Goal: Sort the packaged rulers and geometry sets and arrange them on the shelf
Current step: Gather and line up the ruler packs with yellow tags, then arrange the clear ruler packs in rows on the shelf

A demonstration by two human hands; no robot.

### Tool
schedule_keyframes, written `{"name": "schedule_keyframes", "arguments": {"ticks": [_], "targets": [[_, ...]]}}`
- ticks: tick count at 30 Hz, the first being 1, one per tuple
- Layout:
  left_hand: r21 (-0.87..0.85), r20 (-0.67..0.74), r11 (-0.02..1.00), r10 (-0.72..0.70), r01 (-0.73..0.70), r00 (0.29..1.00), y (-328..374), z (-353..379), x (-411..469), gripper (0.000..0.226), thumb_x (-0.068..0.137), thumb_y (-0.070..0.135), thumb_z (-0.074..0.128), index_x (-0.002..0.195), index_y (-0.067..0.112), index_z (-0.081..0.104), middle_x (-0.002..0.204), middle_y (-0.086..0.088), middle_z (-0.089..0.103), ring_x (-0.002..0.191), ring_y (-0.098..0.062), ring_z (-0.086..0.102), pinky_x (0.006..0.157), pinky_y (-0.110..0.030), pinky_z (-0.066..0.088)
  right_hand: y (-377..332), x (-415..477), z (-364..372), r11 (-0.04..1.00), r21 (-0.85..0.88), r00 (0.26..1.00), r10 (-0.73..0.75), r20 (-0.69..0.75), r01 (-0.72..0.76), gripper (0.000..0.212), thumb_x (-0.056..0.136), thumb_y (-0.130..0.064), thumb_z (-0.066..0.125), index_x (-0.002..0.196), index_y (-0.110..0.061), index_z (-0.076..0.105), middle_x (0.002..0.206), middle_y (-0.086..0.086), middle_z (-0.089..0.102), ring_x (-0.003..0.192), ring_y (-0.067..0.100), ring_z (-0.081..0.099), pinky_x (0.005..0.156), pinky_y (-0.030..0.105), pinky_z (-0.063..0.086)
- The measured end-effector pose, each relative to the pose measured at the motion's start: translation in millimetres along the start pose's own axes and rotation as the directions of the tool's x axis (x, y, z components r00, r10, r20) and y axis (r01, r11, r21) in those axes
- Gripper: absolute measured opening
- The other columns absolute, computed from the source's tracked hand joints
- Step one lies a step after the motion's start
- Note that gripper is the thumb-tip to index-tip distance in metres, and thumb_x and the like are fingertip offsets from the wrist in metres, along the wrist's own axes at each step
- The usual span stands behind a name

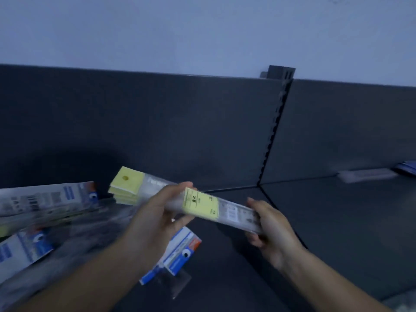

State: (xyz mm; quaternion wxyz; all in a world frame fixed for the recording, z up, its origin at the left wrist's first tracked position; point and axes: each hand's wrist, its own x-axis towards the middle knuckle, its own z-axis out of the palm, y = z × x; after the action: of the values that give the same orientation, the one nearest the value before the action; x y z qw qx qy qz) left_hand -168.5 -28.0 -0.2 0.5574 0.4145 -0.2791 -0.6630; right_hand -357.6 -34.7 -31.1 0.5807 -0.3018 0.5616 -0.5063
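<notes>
Ruler pack, left hand grip curled round its middle, right hand grip clamped on its end

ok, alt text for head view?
Two hands hold a stack of clear packaged rulers with yellow cards over a dark shelf: left hand grips its middle, right hand its end. Blue and white packs lie at left.

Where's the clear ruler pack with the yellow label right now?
Head view, centre: the clear ruler pack with the yellow label is held above the dark shelf, left hand gripping its middle, right hand its right end, blue-and-white packets to its left.
</notes>
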Motion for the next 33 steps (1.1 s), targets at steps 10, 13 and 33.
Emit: {"name": "schedule_keyframes", "arguments": {"ticks": [10,13,33], "targets": [[0.339,-0.093,0.938,-0.043,0.072,0.995,-107.6,139.7,87.4,0.019,0.088,-0.008,0.052,0.104,0.0,0.061,0.095,-0.015,0.066,0.081,-0.022,0.065,0.055,-0.023,0.058,-97.1,123.9,-241.4,0.966,-0.253,0.993,0.012,-0.12,-0.042,0.031,0.093,-0.035,0.049,0.077,-0.009,0.049,0.05,0.006,0.049,0.025,0.012,0.033,0.029,0.013,0.023],[0.34,-0.171,0.938,0.0,0.059,0.985,-126.2,176.4,115.7,0.026,0.087,-0.012,0.052,0.109,0.0,0.056,0.097,-0.014,0.06,0.081,-0.022,0.061,0.052,-0.022,0.057,-119.7,157.3,-264.6,0.972,-0.229,0.992,0.021,-0.124,-0.05,0.031,0.094,-0.035,0.046,0.076,-0.011,0.047,0.062,0.008,0.049,0.033,0.014,0.04,0.031,0.013,0.028],[0.978,0.071,0.144,0.442,-0.149,0.894,-86.4,65.1,43.2,0.026,0.081,0.021,0.058,0.107,0.018,0.055,0.081,0.006,0.058,0.066,0.001,0.051,0.067,-0.02,0.043,-55.3,86.6,-129.6,0.015,-0.555,0.544,-0.224,0.808,0.831,0.013,0.086,-0.019,0.058,0.085,-0.031,0.06,0.083,-0.015,0.063,0.082,0.006,0.057,0.069,0.015,0.044]]}}
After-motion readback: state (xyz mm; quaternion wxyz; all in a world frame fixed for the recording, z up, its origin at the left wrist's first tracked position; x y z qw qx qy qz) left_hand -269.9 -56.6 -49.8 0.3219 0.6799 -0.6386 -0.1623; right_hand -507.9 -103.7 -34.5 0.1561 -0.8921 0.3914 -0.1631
